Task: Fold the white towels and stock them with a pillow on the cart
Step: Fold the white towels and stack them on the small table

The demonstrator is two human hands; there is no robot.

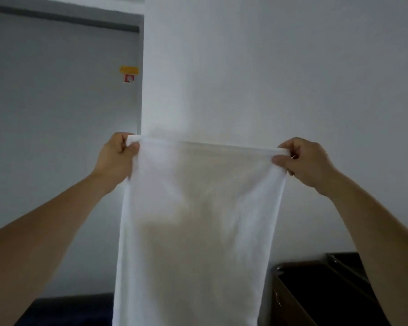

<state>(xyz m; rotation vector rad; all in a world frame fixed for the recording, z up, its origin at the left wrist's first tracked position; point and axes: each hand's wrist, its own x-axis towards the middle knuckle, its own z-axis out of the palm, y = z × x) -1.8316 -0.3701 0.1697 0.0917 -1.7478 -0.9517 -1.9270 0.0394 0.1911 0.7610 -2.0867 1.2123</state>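
A white towel [198, 220] hangs at full spread in the air in front of the person, its top edge pulled nearly level and taut, the cloth dropping straight down past the bottom of the view so that its lower end cannot be seen. It is thin enough for a dull brownish shade to show through its middle. The left hand [117, 158] pinches the top left corner, thumb and curled fingers closed on the hem. The right hand [302, 161] does the same at the top right corner, thumb pressed against bent fingers with the hem caught between them. Both bare forearms reach up and forward from the lower corners. Behind the towel stands a plain pale wall [280, 78]. To the left is a grey door [57, 114] set back in its frame, with a yellow sticker [129, 69] and a small red and white one [129, 78] just below it near the door's right edge. Low on the right sits a dark brown cabinet [316, 295], and low on the left a dark blue surface [68, 309], partly hidden by the cloth.
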